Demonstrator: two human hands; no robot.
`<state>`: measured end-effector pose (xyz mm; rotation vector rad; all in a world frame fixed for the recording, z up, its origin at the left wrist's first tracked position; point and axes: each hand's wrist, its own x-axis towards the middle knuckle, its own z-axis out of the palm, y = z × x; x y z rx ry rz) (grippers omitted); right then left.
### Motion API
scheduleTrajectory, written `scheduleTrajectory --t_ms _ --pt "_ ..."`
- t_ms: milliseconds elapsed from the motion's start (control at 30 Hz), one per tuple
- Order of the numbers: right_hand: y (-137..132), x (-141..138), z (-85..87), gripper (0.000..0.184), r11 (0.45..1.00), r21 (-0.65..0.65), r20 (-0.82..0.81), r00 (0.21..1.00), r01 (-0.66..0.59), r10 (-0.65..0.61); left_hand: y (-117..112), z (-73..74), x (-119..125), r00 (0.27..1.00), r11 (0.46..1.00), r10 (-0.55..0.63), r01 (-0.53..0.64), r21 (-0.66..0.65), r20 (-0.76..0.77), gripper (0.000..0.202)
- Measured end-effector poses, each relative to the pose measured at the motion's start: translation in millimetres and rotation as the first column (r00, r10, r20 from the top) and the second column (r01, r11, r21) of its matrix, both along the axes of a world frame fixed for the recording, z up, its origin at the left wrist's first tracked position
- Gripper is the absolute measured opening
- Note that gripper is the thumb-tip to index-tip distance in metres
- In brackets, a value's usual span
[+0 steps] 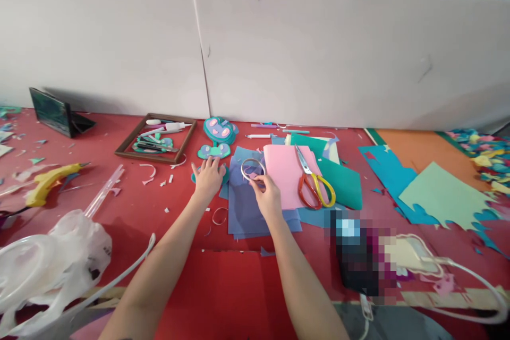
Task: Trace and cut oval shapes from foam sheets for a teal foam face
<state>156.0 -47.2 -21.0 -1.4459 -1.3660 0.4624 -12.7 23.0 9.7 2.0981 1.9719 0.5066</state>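
My left hand (209, 176) lies with its fingers spread on a teal craft piece (195, 175), most of which it hides. Just beyond the fingertips is a teal cut-out figure (217, 133) with lilac and pink shapes on it. Between thumb and fingers, my right hand (266, 195) pinches a thin white ring (253, 160), like a nearly used-up tape roll. The ring is over a stack of blue-violet sheets (245, 212). Beside that hand, a pink sheet (279, 156) carries scissors (313, 183) with one red and one yellow handle.
A brown wooden tray (159, 158) holds pens and cutters. At left are a yellow glue gun (51, 180), a propped phone (51, 111) and a white plastic bag (79, 244). Green and blue sheets (442, 191), a dark blurred device (354, 260) and a white cable (474, 271) lie right.
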Motion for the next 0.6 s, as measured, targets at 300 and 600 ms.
scheduleTrajectory --t_ms 300,600 --pt "1 1 -0.1 0.020 1.000 0.005 -0.003 1.000 -0.020 0.020 54 7.0 -32 0.853 0.917 0.372 -0.400 0.002 0.365 0.019" --pt "3 -2 2.5 0.021 1.000 0.015 0.000 1.000 -0.010 0.010 61 11.0 -40 0.536 0.903 0.398 -0.372 -0.215 0.744 0.035"
